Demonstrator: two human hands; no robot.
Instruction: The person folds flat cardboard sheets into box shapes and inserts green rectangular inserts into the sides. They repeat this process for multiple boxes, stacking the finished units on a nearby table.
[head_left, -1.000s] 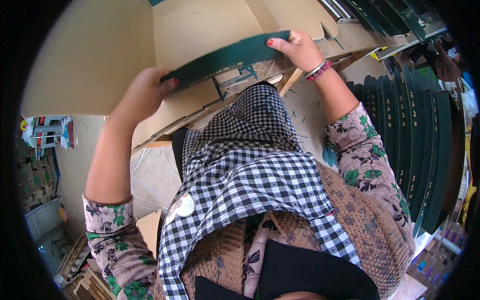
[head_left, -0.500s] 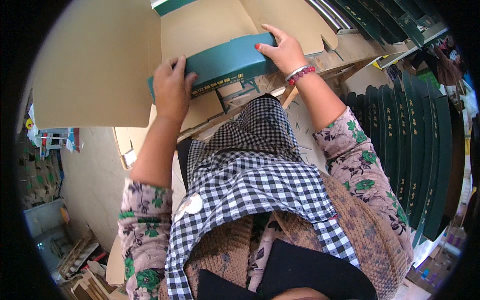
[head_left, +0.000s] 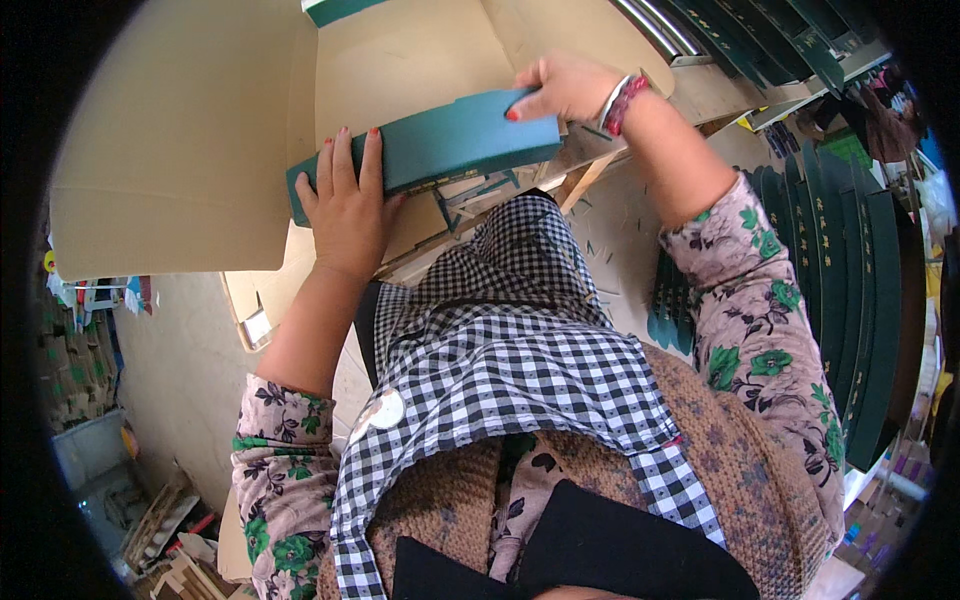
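The left hand (head_left: pixel 350 205) lies flat, fingers spread, on the left end of a long green box piece (head_left: pixel 430 150), pressing it down. The right hand (head_left: pixel 560 88) grips the far right end of the same piece, fingers curled over its top edge. The green piece sits on a stack of flat brown cardboard sheets (head_left: pixel 190 130) at the table's front. A row of dark green folded boxes (head_left: pixel 850 290) stands upright on the right, packed side by side. Low on the left, what seem to be small coloured packages (head_left: pixel 95 295) sit on a shelf, too blurred to read.
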